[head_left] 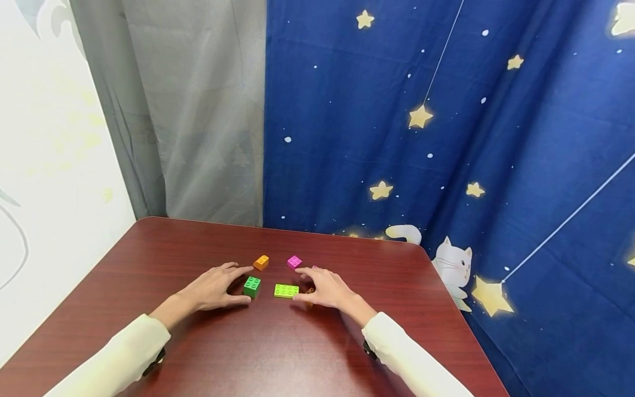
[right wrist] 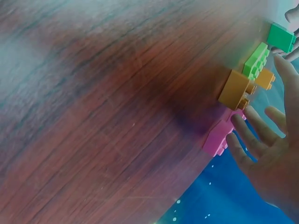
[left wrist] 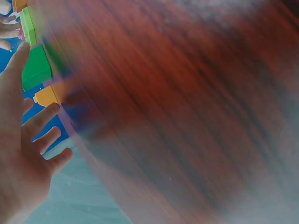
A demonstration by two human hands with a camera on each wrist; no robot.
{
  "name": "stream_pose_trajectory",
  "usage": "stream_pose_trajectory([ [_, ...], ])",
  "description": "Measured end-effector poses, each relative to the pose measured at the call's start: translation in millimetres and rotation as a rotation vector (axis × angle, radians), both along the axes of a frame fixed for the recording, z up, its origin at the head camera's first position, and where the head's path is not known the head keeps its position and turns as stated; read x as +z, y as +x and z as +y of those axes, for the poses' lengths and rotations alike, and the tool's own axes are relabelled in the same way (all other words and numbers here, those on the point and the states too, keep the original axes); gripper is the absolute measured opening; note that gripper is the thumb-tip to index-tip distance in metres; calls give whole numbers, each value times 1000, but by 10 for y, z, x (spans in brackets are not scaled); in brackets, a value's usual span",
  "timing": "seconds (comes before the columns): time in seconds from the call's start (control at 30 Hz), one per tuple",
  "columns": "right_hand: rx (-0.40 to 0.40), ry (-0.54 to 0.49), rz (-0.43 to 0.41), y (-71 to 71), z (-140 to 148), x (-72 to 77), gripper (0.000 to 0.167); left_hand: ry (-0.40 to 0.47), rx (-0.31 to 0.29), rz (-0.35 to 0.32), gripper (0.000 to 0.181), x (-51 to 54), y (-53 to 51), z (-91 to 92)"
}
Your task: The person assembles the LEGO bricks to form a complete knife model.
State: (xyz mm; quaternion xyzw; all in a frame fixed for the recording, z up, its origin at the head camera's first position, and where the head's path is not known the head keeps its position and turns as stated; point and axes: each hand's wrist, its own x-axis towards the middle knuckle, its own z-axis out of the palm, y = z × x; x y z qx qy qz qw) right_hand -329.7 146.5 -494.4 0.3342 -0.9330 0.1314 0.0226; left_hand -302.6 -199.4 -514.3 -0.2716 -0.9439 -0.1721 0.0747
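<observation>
Left hand (head_left: 213,288) spread loose, holding nothing; green four-stud brick (head_left: 252,286) lay at its 3 o'clock | right hand (head_left: 324,288) likewise; lime eight-stud brick (head_left: 286,290) lay at 9 o'clock, contact unclear | any pinch likely needed opposite sidewalls, sparing orange brick (head_left: 261,262) at green's 1 o'clock

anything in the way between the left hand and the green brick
Nothing visible: the green building brick sits right at the left hand, before the gap between thumb and index finger. The lime brick lies past it, the yellow-orange brick just beyond the index fingertip.
</observation>
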Motion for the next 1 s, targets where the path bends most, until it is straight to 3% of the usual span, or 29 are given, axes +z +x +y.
stream_pose_trajectory([
  [0.1,16,-5,-17,-16,-40,-12,78,32,-6,-14,80,-2,-5,15],
  [0.47,66,-25,-33,-52,-153,-62,69,136,-2,-160,73,1,-30,30],
  [1.0,84,-11,-44,-88,-315,-98,59,248,-60,-180,58,-24,-38,40],
])
